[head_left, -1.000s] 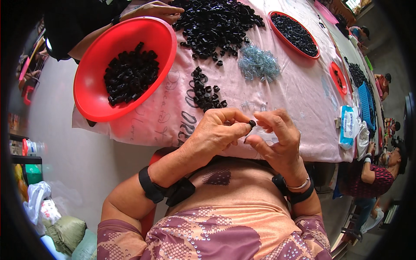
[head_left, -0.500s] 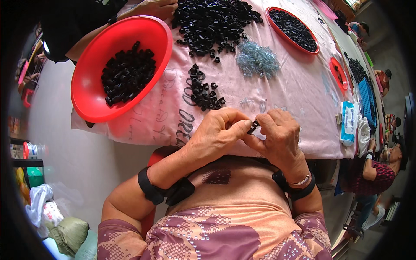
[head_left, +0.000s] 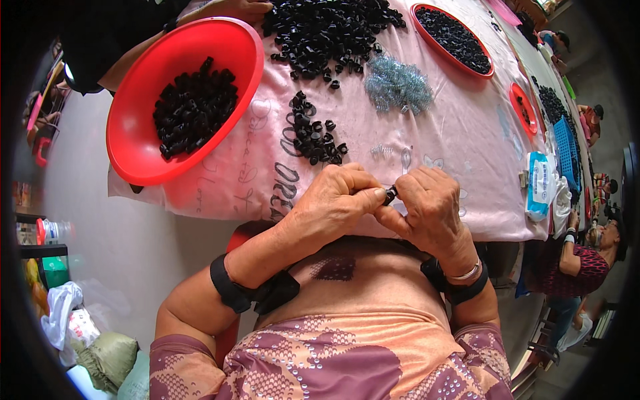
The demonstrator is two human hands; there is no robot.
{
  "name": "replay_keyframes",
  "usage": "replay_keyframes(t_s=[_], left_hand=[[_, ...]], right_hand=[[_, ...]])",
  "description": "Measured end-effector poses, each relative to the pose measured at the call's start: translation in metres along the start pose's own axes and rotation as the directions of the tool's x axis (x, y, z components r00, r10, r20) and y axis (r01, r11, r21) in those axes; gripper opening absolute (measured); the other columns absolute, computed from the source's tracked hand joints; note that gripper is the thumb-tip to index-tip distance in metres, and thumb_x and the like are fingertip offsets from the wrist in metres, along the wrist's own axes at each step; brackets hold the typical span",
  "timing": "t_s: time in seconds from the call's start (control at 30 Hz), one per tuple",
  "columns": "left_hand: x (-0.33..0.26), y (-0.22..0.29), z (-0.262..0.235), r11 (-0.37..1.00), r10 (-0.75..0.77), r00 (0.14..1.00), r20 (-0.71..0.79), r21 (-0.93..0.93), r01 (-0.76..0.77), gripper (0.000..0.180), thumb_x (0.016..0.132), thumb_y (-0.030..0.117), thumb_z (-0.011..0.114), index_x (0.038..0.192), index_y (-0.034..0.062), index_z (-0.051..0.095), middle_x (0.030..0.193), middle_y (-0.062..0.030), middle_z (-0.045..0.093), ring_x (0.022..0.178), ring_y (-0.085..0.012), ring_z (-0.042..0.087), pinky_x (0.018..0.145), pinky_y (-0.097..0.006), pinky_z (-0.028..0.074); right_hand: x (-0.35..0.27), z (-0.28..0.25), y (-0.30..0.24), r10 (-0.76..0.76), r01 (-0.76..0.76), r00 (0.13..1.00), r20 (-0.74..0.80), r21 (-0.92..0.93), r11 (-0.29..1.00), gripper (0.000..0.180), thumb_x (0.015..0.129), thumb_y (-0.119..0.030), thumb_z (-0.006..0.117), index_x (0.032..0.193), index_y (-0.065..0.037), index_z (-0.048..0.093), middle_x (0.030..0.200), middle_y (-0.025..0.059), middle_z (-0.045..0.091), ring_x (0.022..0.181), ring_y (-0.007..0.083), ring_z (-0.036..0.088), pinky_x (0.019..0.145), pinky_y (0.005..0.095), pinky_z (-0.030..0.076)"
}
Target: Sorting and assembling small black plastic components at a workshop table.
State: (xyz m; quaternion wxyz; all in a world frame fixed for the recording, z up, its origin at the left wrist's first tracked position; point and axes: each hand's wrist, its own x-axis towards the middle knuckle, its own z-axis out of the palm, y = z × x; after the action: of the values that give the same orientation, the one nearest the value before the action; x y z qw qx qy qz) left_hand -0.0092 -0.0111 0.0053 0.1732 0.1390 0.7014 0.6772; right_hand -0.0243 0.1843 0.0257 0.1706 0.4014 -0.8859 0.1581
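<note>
Black plastic, a small part [head_left: 391, 194], sits pinched between the fingertips of the left hand [head_left: 335, 202] and the right hand [head_left: 430, 210], both curled tight on it just above the near edge of the pink cloth [head_left: 460, 140]. Just beyond the left knuckles lies a small heap of like black pieces [head_left: 313, 133]; farther past it a big pile [head_left: 327, 30]. A tangle of pale wire springs [head_left: 398, 83] lies ahead of the right hand. Off to the left-hand side a red bowl [head_left: 143, 143] overhangs the edge. The risk, as I judge it: the part is tiny and mostly hidden by fingertips, so a slip of the pinch could flick it off the near edge into the lap, or a nudge could tip the bowl
</note>
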Motion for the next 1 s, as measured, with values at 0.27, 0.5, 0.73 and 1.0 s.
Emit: replay_keyframes(t_s=[0.27, 0.5, 0.73, 1.0], left_hand=[[0.001, -0.003, 0.003, 0.999, 0.030, 1.000, -0.006, 0.015, -0.030, 0.025, 0.093, 0.018, 0.059, 0.087, -0.0047, 0.068, 0.081, -0.0023, 0.054, 0.075, -0.0078, 0.050, 0.064, -0.025, 0.040], [0.001, 0.001, 0.006, 0.996, -0.058, 0.998, -0.036, -0.071, 0.055, 0.026, 0.096, 0.021, 0.057, 0.089, -0.0018, 0.066, 0.077, 0.0011, 0.053, 0.068, -0.0062, 0.049, 0.060, -0.022, 0.041], [-0.001, 0.002, -0.001, 0.853, -0.276, 0.953, 0.126, -0.424, 0.304, 0.025, 0.097, 0.027, 0.058, 0.089, 0.0045, 0.064, 0.072, 0.0046, 0.055, 0.059, -0.0018, 0.049, 0.051, -0.018, 0.039], [0.001, 0.000, 0.000, 0.717, -0.178, 0.947, 0.268, -0.624, 0.311, 0.019, 0.093, 0.024, 0.064, 0.093, 0.0048, 0.063, 0.078, 0.0027, 0.062, 0.058, 0.0000, 0.047, 0.048, -0.015, 0.034]], right_hand=[[0.000, 0.008, -0.001, -0.019, 0.022, 0.999, -0.031, 0.096, 0.995, 0.030, 0.074, -0.027, 0.071, 0.066, -0.008, 0.049, 0.058, 0.0078, 0.049, 0.054, 0.0263, 0.053, 0.053, 0.0377, 0.041], [-0.001, 0.008, 0.000, 0.026, -0.023, 0.999, -0.034, 0.098, 0.995, 0.031, 0.076, -0.027, 0.071, 0.066, -0.007, 0.049, 0.059, 0.0085, 0.049, 0.054, 0.0276, 0.052, 0.052, 0.0387, 0.040], [-0.002, 0.003, -0.001, 0.049, -0.038, 0.994, -0.095, 0.114, 0.993, 0.039, 0.079, -0.037, 0.074, 0.070, -0.006, 0.051, 0.061, 0.0077, 0.050, 0.055, 0.0274, 0.053, 0.053, 0.0386, 0.041], [0.001, -0.003, -0.003, 0.038, -0.016, 0.994, -0.100, 0.207, 0.978, 0.038, 0.073, -0.036, 0.080, 0.078, -0.007, 0.056, 0.063, 0.0053, 0.050, 0.056, 0.0248, 0.053, 0.053, 0.0361, 0.040]])
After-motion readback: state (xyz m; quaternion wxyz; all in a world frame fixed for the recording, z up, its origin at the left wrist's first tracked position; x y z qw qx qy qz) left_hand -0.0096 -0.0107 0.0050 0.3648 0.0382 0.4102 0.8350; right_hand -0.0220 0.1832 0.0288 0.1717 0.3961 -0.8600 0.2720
